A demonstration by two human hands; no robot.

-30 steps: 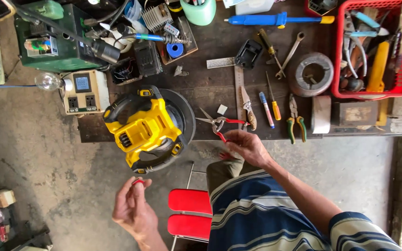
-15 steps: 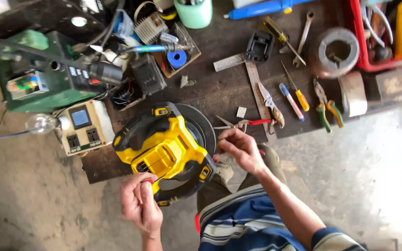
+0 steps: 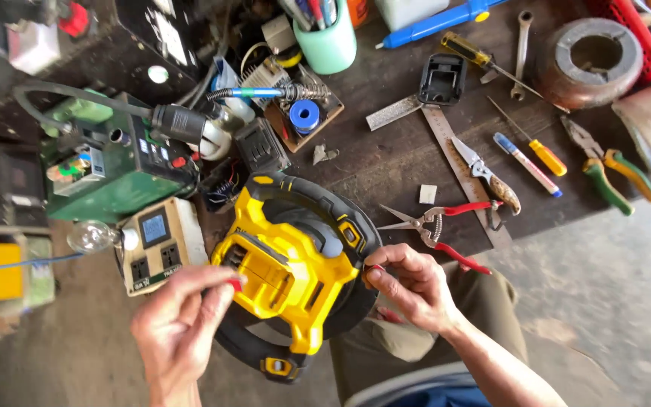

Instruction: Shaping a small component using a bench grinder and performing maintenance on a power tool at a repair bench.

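Left hand point(image 3: 182, 324) at 7 o'clock, fingers pinched shut on a small red piece point(image 3: 235, 284) against the left edge of the yellow-and-black power tool point(image 3: 295, 271). Right hand point(image 3: 412, 286) at 5 o'clock, fingertips curled closed onto the tool's black rim. Tool at frame centre, overhanging the near edge of the dark worktop point(image 3: 386, 158). Red-handled snips point(image 3: 438, 230) just beside the right hand at 1 o'clock; steel square point(image 3: 446, 136) beyond; green unit point(image 3: 114, 166) at 10 o'clock.
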